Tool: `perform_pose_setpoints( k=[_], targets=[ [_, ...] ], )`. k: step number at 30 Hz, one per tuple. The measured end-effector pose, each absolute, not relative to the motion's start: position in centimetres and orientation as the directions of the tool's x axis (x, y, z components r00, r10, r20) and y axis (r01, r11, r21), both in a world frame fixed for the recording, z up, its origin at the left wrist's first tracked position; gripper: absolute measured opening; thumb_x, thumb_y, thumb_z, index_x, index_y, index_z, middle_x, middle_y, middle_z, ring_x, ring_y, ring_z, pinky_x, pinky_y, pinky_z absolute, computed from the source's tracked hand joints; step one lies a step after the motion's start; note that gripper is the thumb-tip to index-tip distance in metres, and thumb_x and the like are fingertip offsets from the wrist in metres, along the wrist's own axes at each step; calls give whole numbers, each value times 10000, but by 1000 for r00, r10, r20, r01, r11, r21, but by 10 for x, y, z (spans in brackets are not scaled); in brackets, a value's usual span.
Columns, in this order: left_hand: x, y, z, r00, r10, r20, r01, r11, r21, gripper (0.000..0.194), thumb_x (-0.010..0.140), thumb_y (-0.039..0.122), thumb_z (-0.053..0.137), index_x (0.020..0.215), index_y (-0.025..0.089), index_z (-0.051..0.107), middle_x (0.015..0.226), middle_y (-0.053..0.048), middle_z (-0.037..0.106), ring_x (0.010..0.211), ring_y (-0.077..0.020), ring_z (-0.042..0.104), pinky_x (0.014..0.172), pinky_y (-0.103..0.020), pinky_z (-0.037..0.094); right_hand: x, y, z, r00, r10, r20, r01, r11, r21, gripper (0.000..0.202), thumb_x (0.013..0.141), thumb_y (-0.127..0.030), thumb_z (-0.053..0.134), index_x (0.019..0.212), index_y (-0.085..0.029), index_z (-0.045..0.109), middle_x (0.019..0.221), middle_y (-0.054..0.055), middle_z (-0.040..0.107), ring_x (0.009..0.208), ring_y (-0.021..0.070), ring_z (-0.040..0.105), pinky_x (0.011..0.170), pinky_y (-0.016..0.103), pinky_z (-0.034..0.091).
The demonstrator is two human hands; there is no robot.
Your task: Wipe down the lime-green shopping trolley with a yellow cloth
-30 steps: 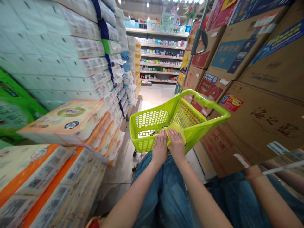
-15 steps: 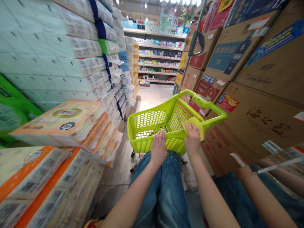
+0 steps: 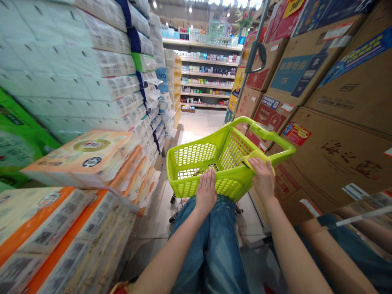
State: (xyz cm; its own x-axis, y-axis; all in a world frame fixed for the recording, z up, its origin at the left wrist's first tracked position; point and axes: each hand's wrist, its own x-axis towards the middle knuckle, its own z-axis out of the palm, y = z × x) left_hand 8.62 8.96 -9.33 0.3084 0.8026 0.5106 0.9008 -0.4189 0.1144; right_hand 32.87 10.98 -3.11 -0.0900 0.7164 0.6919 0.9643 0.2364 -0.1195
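A lime-green shopping cart stands crosswise in front of my knees, its curved handle on the right. My left hand lies on the near rim of the basket, fingers together and stretched forward, holding nothing that shows. At the right end of the same side, my right hand presses a yellow cloth against the rim near the handle, its fingers bent over the cloth. The inside of the basket shows its perforated walls and floor.
Stacked tissue packs rise on the left, with orange packs nearer. Cardboard boxes line the right, beside a metal pole. Product shelves stand beyond the tiled aisle. Legs and arms show at the lower right.
My right hand has moved right along the rim toward the handle end, carrying the yellow cloth. My left hand stays on the near rim. The whole view has shifted slightly.
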Motion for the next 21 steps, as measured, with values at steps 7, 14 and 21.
perform_pose_setpoints(
  k=[7,14,21],
  targets=[
    [90,91,-97,285,806,519,910,-398,119,859,783,193,503,1543,37,134,1606,-152,267,1504,-259,180,1230,-420,188,293,117,-50,66,667,742,961,157,-227,611,751,-2,371,1282,-176,618,1278,79,664,1309,236,498,1181,491,254],
    [87,92,-98,296,794,531,905,-412,111,801,797,176,484,1529,34,193,1588,-151,310,1489,-251,231,1223,-413,216,206,103,-84,-189,721,667,912,381,-153,644,799,-3,381,1402,-189,510,1386,42,595,1352,189,458,1192,402,261],
    [86,90,-97,306,795,524,903,-416,104,847,788,192,493,1546,52,142,1612,-131,263,1506,-243,178,1230,-402,194,319,109,-47,-148,715,684,970,241,-41,675,783,-4,399,1415,-220,497,1387,45,598,1348,200,476,1211,455,192]
  ],
)
